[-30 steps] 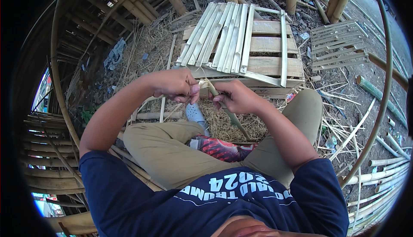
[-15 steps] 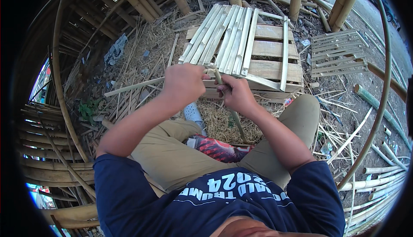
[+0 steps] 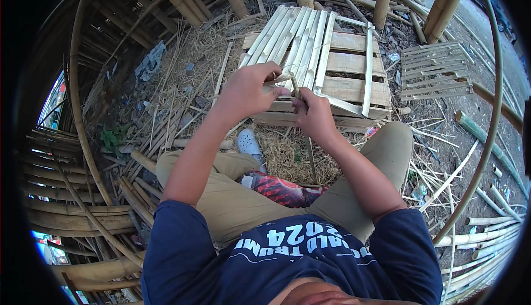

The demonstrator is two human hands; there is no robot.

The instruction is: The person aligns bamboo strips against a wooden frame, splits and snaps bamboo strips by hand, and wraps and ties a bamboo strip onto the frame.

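Note:
My right hand point(image 3: 315, 116) is closed around a thin bamboo stick point(image 3: 311, 160), which stands nearly upright with its lower end between my legs. Just left of it, my left hand point(image 3: 248, 90) pinches a pale bamboo strip point(image 3: 283, 78) beside the stick's top; most of that strip is hidden by the hand. Beyond both hands, several split bamboo slats point(image 3: 303, 42) lie side by side within a bamboo frame point(image 3: 367, 73). A low wooden crate point(image 3: 345, 63) with spaced boards carries them.
At the right, a smaller slatted bamboo panel point(image 3: 434, 73) lies on the ground. Bamboo poles point(image 3: 478, 133) and offcuts surround me, and upright posts point(image 3: 381, 1) stand behind the crate. A red patterned sack point(image 3: 282, 190) lies between my legs, near a light clog point(image 3: 250, 146).
My left hand has turned and moved up and right. The long strip that stuck out to its left no longer shows there. My right hand has shifted slightly right with the stick.

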